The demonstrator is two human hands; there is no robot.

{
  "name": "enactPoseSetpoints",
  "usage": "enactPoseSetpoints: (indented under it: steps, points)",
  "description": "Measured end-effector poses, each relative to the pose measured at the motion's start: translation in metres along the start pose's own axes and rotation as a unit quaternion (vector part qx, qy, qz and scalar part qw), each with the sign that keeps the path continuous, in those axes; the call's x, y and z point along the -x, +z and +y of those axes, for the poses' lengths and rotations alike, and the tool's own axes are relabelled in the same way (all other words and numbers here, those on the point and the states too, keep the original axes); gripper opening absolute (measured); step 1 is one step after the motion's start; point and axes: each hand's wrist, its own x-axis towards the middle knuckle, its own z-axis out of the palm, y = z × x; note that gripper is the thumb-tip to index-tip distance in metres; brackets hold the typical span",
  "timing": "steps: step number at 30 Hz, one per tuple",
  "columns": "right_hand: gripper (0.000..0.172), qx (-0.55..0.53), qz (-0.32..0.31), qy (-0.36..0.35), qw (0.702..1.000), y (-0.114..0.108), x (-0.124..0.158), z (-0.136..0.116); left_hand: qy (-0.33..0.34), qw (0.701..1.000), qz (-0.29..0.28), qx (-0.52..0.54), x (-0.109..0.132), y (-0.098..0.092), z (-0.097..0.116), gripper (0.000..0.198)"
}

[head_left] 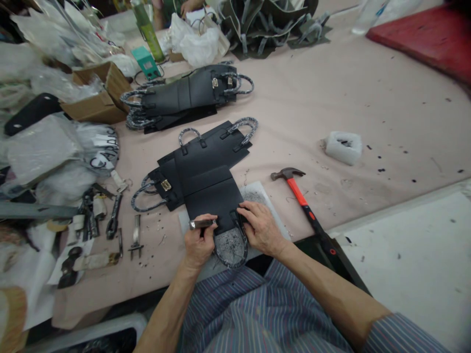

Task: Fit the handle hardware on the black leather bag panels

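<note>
My left hand point(198, 242) is closed around a short metal punch point(200, 224), held sideways at the near edge of a black leather bag panel point(213, 193). My right hand point(259, 226) presses its fingers on the same panel beside the wrapped handle loop point(230, 255), which hangs toward me over a scuffed white cutting pad point(257, 193). More black panels with handles point(217, 147) lie stacked just beyond.
A red-handled hammer point(301, 198) lies to the right of the pad. Hand tools point(110, 220) lie scattered at left beside plastic bags point(47, 147) and a cardboard box point(99, 98). Another stack of bag panels point(187, 95) sits farther back. A white block point(344, 147) rests at right.
</note>
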Motion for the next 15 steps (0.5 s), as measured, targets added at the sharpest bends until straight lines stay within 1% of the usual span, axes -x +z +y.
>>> enactPoseSetpoints:
  steps: [2,4,6,8,10,12,13,14,15]
  points:
    - [0.042,-0.011,0.004,-0.005,1.0,-0.001,-0.001,-0.001,0.025,1.0,-0.003,-0.015,-0.001,0.001,0.001,0.01]
    - [0.042,-0.028,0.016,-0.012,0.999,-0.006,-0.001,-0.001,0.039,0.999,-0.003,-0.027,-0.002,0.001,0.003,0.01]
    - [0.04,-0.024,0.043,-0.005,0.999,-0.018,0.001,0.005,0.04,0.999,0.0,-0.03,-0.002,0.002,0.004,0.01]
    - [0.037,0.027,0.085,0.035,0.995,-0.036,0.007,0.017,0.033,0.999,0.002,-0.028,-0.002,0.002,0.004,0.009]
    - [0.037,0.118,0.104,0.11,0.981,-0.057,0.017,0.036,0.022,1.0,0.001,-0.021,-0.001,0.003,0.004,0.01]
    - [0.038,0.2,0.074,0.213,0.954,-0.076,0.029,0.057,0.011,1.0,-0.006,-0.011,0.0,0.004,0.003,0.011]
    - [0.037,0.215,0.053,0.268,0.938,-0.084,0.034,0.066,0.006,1.0,-0.01,-0.004,0.0,0.004,0.003,0.012]
    - [0.034,0.201,0.035,0.318,0.926,-0.091,0.037,0.073,0.002,1.0,-0.013,0.002,0.001,0.005,0.003,0.012]
    - [0.029,0.153,0.025,0.373,0.915,-0.096,0.039,0.078,-0.002,1.0,-0.018,0.006,0.001,0.005,0.003,0.012]
